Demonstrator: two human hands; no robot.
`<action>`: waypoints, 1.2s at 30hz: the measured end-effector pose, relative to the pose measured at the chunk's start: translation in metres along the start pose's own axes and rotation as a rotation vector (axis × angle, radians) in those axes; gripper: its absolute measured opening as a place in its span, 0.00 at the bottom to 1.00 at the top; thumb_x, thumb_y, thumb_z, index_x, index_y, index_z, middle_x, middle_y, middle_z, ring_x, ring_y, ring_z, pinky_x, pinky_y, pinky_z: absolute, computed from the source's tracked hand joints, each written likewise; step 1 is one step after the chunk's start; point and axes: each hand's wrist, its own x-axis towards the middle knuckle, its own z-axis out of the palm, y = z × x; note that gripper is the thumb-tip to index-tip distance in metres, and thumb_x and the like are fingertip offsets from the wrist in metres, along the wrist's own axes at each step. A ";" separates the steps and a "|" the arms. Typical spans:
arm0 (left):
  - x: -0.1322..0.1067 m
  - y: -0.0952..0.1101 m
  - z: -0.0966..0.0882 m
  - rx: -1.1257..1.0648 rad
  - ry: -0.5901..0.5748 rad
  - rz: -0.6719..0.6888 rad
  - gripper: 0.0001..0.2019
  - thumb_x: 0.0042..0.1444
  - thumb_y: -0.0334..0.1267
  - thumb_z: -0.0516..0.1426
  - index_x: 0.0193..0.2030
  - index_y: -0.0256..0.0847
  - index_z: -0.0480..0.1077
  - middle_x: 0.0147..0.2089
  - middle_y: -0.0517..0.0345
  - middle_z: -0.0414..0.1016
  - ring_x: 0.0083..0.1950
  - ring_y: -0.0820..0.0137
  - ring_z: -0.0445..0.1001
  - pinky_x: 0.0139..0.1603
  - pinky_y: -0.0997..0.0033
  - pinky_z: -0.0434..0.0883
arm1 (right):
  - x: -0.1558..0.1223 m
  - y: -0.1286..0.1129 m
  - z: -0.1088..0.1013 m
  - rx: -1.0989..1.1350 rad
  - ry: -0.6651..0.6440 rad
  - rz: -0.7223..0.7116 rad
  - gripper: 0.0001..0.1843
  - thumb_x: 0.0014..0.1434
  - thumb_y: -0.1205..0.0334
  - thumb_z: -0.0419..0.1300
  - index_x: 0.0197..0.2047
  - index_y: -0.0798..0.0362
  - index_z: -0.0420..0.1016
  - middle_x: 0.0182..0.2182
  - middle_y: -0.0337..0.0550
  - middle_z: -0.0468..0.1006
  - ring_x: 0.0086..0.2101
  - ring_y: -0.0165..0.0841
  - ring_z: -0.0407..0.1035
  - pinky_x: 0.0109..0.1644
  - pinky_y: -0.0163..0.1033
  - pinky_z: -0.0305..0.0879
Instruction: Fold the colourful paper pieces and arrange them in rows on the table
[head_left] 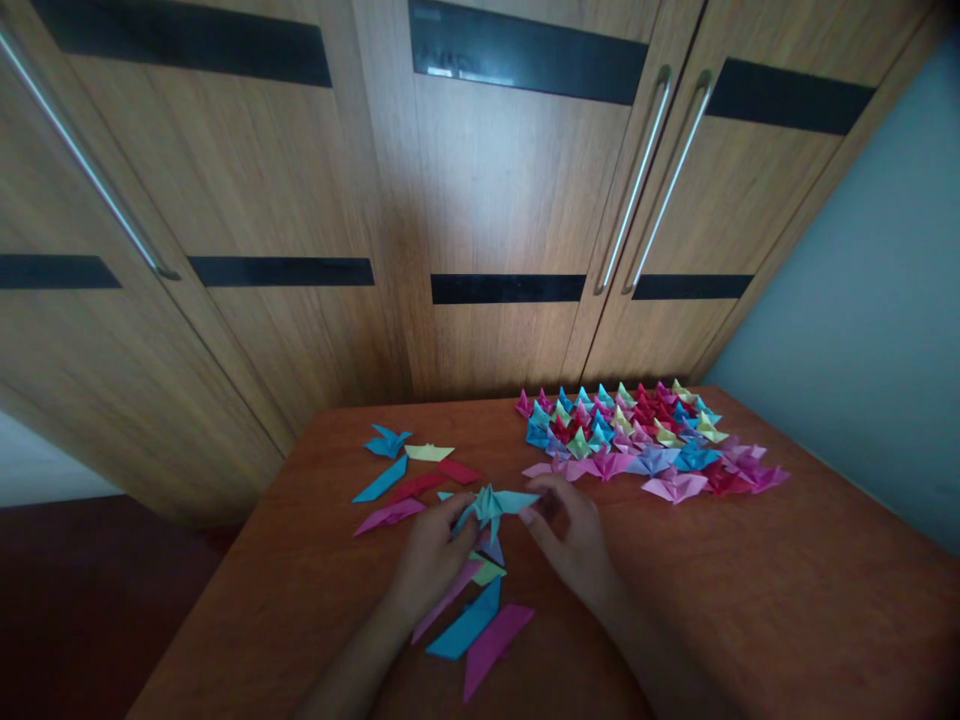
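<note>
Between my two hands, a light teal folded paper piece (489, 503) with pleated points is held above the table. My left hand (435, 550) pinches its left side between thumb and fingers. At its right wing tip, the thumb and fingertips of my right hand (574, 530) close on the paper. Below my hands lie flat folded strips: a blue paper strip (466, 622), a magenta paper strip (496, 645) and a pale green one (487, 570). Part of the pile is hidden behind my left hand.
On the brown table (712, 590), many finished-looking folded paper pieces (577, 420) stand in rows at the back right. Several loose strips, including a red paper strip (416, 487), and a blue folded piece (388, 441) lie back left. A wooden wardrobe (510, 190) rises behind; a wall (847, 330) borders the right.
</note>
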 end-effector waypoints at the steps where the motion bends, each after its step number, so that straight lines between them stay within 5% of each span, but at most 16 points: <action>1: 0.000 0.001 0.000 0.033 -0.008 0.001 0.11 0.59 0.38 0.49 0.30 0.39 0.70 0.28 0.58 0.72 0.30 0.67 0.70 0.32 0.73 0.63 | 0.000 0.000 0.001 0.008 -0.013 0.000 0.14 0.54 0.59 0.61 0.44 0.52 0.70 0.34 0.42 0.76 0.33 0.32 0.70 0.35 0.34 0.66; 4: -0.001 0.004 -0.001 0.086 -0.045 0.008 0.11 0.58 0.38 0.49 0.32 0.40 0.71 0.29 0.57 0.74 0.32 0.66 0.71 0.33 0.73 0.63 | 0.002 0.000 0.003 0.016 -0.073 -0.009 0.14 0.55 0.60 0.60 0.45 0.51 0.72 0.40 0.45 0.77 0.39 0.35 0.71 0.40 0.36 0.67; 15: -0.003 0.008 -0.002 -0.101 -0.104 0.028 0.11 0.56 0.43 0.55 0.30 0.40 0.75 0.29 0.57 0.75 0.31 0.65 0.69 0.33 0.73 0.62 | 0.007 0.012 0.004 0.134 -0.344 0.109 0.08 0.55 0.65 0.56 0.30 0.52 0.77 0.24 0.36 0.76 0.25 0.29 0.67 0.27 0.31 0.60; 20: -0.002 0.007 -0.003 -0.153 -0.090 0.005 0.11 0.56 0.44 0.55 0.33 0.40 0.75 0.31 0.56 0.75 0.33 0.65 0.71 0.35 0.72 0.64 | 0.007 0.015 0.001 0.363 -0.472 0.240 0.10 0.56 0.59 0.58 0.31 0.54 0.78 0.25 0.38 0.77 0.27 0.30 0.68 0.31 0.33 0.62; 27: -0.002 0.011 -0.008 -0.359 -0.207 -0.104 0.11 0.54 0.44 0.57 0.33 0.38 0.74 0.31 0.56 0.75 0.33 0.67 0.71 0.34 0.73 0.66 | 0.009 0.011 -0.008 0.486 -0.497 0.315 0.16 0.56 0.53 0.60 0.25 0.56 0.77 0.18 0.34 0.70 0.23 0.25 0.61 0.27 0.30 0.54; 36: -0.007 0.015 -0.005 -0.739 -0.249 -0.210 0.09 0.50 0.41 0.62 0.31 0.36 0.73 0.29 0.58 0.73 0.29 0.72 0.70 0.33 0.74 0.66 | 0.004 0.007 0.000 0.908 -0.408 0.512 0.11 0.47 0.55 0.68 0.31 0.54 0.78 0.24 0.37 0.75 0.25 0.26 0.65 0.28 0.30 0.60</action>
